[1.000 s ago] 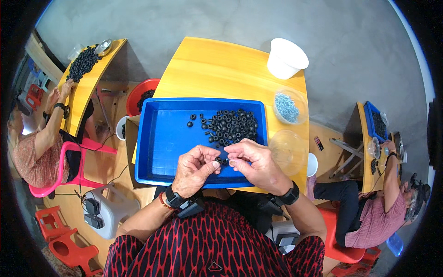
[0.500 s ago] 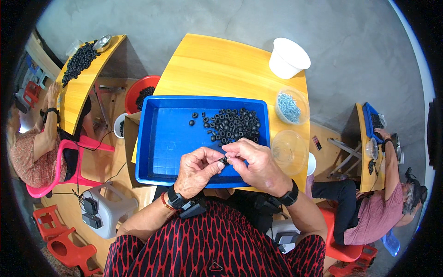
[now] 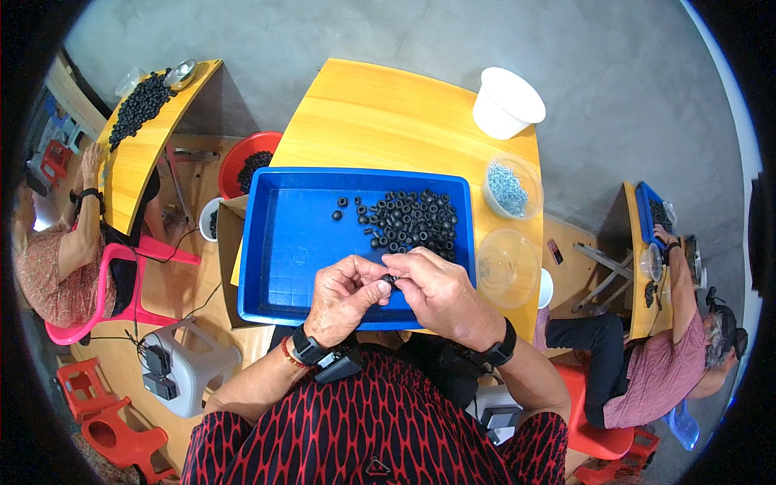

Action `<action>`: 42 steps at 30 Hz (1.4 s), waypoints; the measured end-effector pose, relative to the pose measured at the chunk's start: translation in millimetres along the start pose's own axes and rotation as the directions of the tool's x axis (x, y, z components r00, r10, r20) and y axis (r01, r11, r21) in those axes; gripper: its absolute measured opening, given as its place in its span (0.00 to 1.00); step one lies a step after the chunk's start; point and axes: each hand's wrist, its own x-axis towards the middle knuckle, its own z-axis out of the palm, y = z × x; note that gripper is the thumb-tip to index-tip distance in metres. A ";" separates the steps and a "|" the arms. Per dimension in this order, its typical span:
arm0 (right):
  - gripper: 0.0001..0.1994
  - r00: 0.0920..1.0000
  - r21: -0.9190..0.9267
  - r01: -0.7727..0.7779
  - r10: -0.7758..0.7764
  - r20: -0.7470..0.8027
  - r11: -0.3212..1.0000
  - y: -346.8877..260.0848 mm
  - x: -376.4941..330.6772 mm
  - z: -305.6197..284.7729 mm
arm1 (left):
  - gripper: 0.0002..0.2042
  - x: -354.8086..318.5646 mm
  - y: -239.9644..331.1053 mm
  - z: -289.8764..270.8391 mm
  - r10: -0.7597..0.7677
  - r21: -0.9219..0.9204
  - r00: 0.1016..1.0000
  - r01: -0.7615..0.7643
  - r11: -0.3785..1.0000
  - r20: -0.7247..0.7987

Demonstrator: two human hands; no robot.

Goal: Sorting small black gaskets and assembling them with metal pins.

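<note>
Over the near side of a blue tray (image 3: 283, 242), my two hands meet at the fingertips. A small round black part (image 3: 389, 279) sits pinched between the thumb and fingers of my left hand (image 3: 346, 293). My right hand (image 3: 440, 293) has its thumb and finger pressed together against that same part; whether something tiny is between them is too small to make out. Loose black parts (image 3: 408, 217), rounded with holes, lie heaped in the tray's right half. A few lie apart to the left of the heap.
On the yellow table (image 3: 388, 113), right of the tray, stand a clear tub (image 3: 509, 190) of small pale-blue pieces, another clear tub (image 3: 508, 267) and a white bucket (image 3: 505, 105). A red basin (image 3: 246, 158) holds black parts at left. Two other people work at side tables.
My right hand has shifted slightly left at the black part, which has turned a little between my fingertips. The tray's heap looks the same.
</note>
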 end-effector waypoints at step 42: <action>0.05 0.952 0.212 -0.266 0.223 0.208 0.940 18.6 9.4 -9.4 | 0.06 0.6 1.2 -0.9 -0.058 0.080 0.998 0.057 0.995 0.007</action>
